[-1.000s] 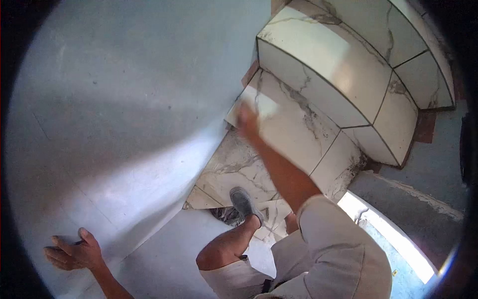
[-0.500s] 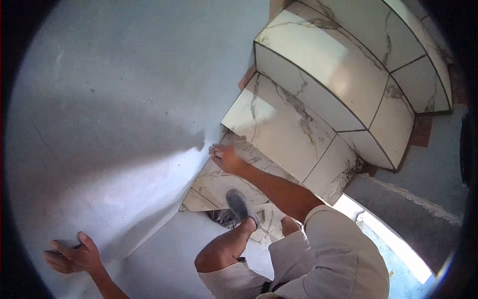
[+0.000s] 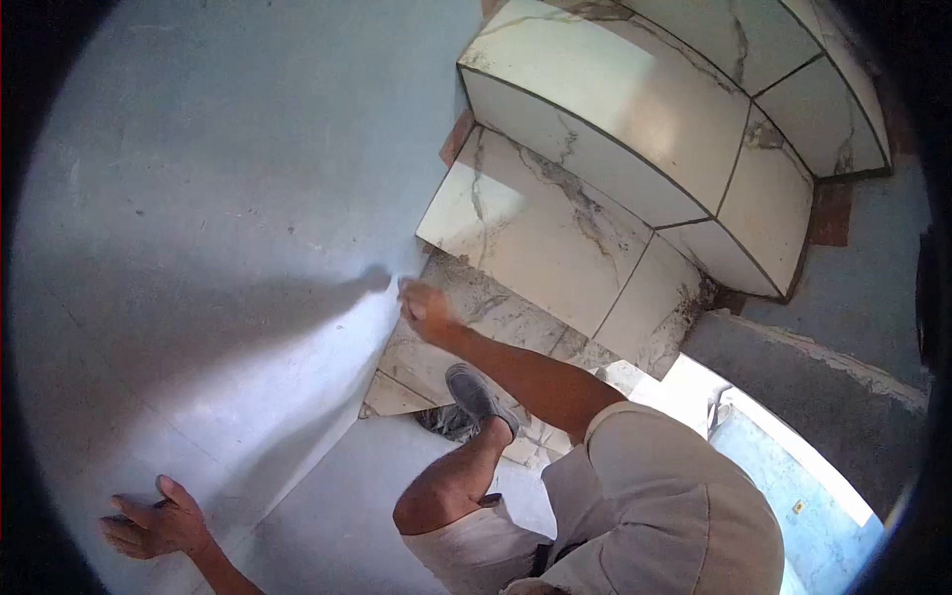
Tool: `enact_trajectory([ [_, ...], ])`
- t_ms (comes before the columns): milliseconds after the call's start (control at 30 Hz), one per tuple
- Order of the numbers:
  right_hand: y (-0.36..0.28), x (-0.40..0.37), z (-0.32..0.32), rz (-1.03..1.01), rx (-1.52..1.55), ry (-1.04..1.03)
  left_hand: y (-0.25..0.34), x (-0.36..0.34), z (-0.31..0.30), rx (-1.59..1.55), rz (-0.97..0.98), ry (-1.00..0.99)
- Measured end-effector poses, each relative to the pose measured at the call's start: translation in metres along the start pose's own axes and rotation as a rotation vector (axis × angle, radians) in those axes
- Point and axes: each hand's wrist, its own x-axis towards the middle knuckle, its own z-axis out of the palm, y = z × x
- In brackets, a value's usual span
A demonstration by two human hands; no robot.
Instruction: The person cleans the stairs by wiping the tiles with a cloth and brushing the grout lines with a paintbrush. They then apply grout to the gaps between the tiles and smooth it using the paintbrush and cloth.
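My left hand (image 3: 154,524) is at the lower left against the blue-grey wall (image 3: 228,198), thumb raised apart from its loosely bent fingers, with nothing visible in it. Near the wall's edge beside the marbled steps, my right hand (image 3: 426,311) is closed, its fingertips pinched together. A small greyish bit shows at those fingertips, too blurred to identify. The hand's shadow falls on the wall to its left. Below it lies a dusty marbled tile surface (image 3: 407,359), partly hidden by the forearm.
Curved marbled steps (image 3: 615,99) rise at the upper right. My grey shoe (image 3: 470,391) rests on the lower tiles, with my bent knee below. A rough-edged dark grey slab (image 3: 773,387) and a bright blue surface (image 3: 783,486) lie at the right.
The view has shifted, so the steps appear farther left and higher. My right hand appears slightly left, still closed near the wall. My left hand appears slightly lower and to the right.
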Motion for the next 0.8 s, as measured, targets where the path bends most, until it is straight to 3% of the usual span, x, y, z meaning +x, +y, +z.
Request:
enact_trajectory([
  [33,-0.003,0.016,-0.007,-0.068,-0.186,0.172,0.000,-0.002,0.000,0.029,-0.028,-0.033],
  [100,-0.012,0.037,-0.061,0.220,-0.074,0.177,0.001,-0.001,0.000,0.013,-0.018,-0.020],
  [167,0.012,0.025,-0.085,0.116,0.217,0.390,0.003,0.005,-0.003,-0.006,-0.008,-0.004],
  [233,-0.012,-0.041,-0.114,-0.028,-0.358,0.356,0.007,0.013,-0.010,0.096,0.008,-0.083],
  [300,-0.029,-0.112,-0.133,0.579,-0.238,0.128,0.007,0.013,-0.010,0.095,0.011,-0.078],
  [333,-0.027,-0.116,-0.130,0.571,-0.236,0.128,0.006,0.012,-0.010,0.095,0.018,-0.068],
  [400,-0.020,-0.124,-0.120,0.258,-0.346,0.175,0.006,0.008,-0.009,0.123,0.012,-0.088],
  [467,-0.040,-0.047,-0.102,-0.158,-0.289,0.343,0.002,0.008,-0.009,0.141,0.018,-0.111],
  [567,-0.034,0.010,-0.086,-0.176,-0.048,0.359,0.005,0.013,-0.011,0.111,0.035,-0.080],
  [600,-0.023,0.003,-0.089,0.016,-0.046,0.240,0.007,0.016,-0.013,0.098,0.037,-0.061],
  [633,-0.010,-0.008,-0.093,0.208,-0.046,0.116,0.007,0.018,-0.012,0.084,0.038,-0.045],
  [700,0.018,-0.082,-0.112,0.123,-0.367,0.314,0.006,0.018,-0.009,0.071,0.044,-0.033],
  [733,0.030,-0.128,-0.132,0.201,-0.258,0.334,0.004,0.016,-0.010,0.059,0.055,-0.021],
  [800,0.026,-0.148,-0.155,0.269,-0.150,0.338,0.009,0.021,-0.012,0.074,0.042,-0.043],
])
